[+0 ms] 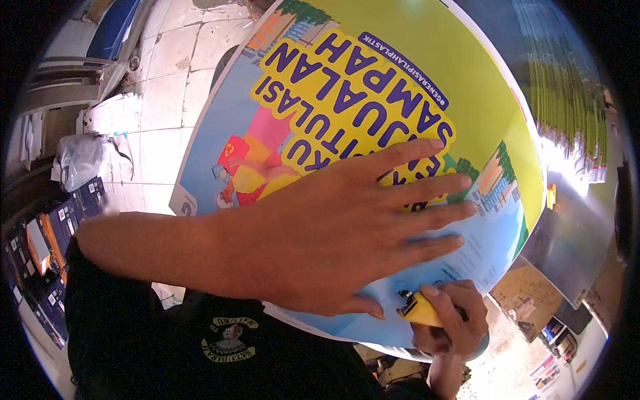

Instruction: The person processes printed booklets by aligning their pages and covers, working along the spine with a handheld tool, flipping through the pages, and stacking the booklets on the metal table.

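Note:
A large printed poster [480, 73] in yellow-green and blue, with bold purple lettering, fills the middle of the head view and curves down at its right side. Across it lies my left hand [353, 213], palm down and fingers spread, covering part of the lettering. At the poster's lower right edge, my right hand [457, 317] is closed around a small yellow tool [423, 312] with a black end. That end points left, over the blue part of the print; its exact kind is unclear. My right palm is hidden.
White floor tiles [160, 73] show at the upper left. A clear plastic bag [83, 160] and dark boxes [50, 233] are on the left. A grey metal panel [563, 250] stands right of the poster. My black shirt [180, 347] is close below.

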A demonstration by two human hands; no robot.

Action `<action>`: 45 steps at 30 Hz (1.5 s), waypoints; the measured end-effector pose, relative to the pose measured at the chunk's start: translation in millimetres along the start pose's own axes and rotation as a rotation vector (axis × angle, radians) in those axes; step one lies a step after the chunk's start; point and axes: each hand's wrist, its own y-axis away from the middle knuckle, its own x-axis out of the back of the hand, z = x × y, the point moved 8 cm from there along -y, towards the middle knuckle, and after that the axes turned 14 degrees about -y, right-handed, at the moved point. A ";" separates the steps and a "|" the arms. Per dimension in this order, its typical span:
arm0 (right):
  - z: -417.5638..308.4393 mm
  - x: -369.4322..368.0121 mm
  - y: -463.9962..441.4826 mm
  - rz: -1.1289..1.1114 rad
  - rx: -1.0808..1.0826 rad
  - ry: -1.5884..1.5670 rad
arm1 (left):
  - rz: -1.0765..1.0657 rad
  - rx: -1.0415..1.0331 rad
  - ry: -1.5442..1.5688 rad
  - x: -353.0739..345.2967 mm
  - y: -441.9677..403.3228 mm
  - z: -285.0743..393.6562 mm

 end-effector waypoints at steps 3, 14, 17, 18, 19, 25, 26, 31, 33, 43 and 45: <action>-4.3 7.7 -7.0 0.005 0.015 -0.022 | 0.002 -0.008 0.016 1.3 0.9 -0.4; 62.7 32.8 19.1 0.566 -0.445 -0.625 | 0.050 -0.345 0.024 14.3 -4.7 28.6; 67.2 28.5 21.6 0.597 -0.473 -0.719 | -0.064 -0.425 0.026 11.2 -12.1 36.8; 66.6 28.3 21.9 0.619 -0.469 -0.720 | -0.062 -0.436 -0.008 11.8 -13.6 40.5; 64.6 27.9 19.8 0.597 -0.461 -0.710 | -0.055 -0.443 -0.040 12.4 -15.6 43.2; 62.0 29.7 15.0 0.576 -0.444 -0.761 | -0.059 -0.430 -0.106 7.5 -14.0 41.2; 61.8 30.1 14.6 0.585 -0.439 -0.761 | -0.063 -0.438 -0.110 8.1 -12.1 44.7; 62.7 27.6 11.7 0.587 -0.446 -0.763 | -0.008 -0.269 -0.019 3.7 -3.7 44.3; 59.8 27.2 8.8 0.560 -0.444 -0.729 | 0.029 -0.068 0.263 -3.0 2.6 32.2; 59.3 24.4 7.0 0.585 -0.540 -0.731 | 0.512 0.621 -0.349 89.9 60.1 -72.6; 58.3 27.1 7.7 0.605 -0.540 -0.753 | 0.480 0.796 -0.462 76.7 80.3 -93.7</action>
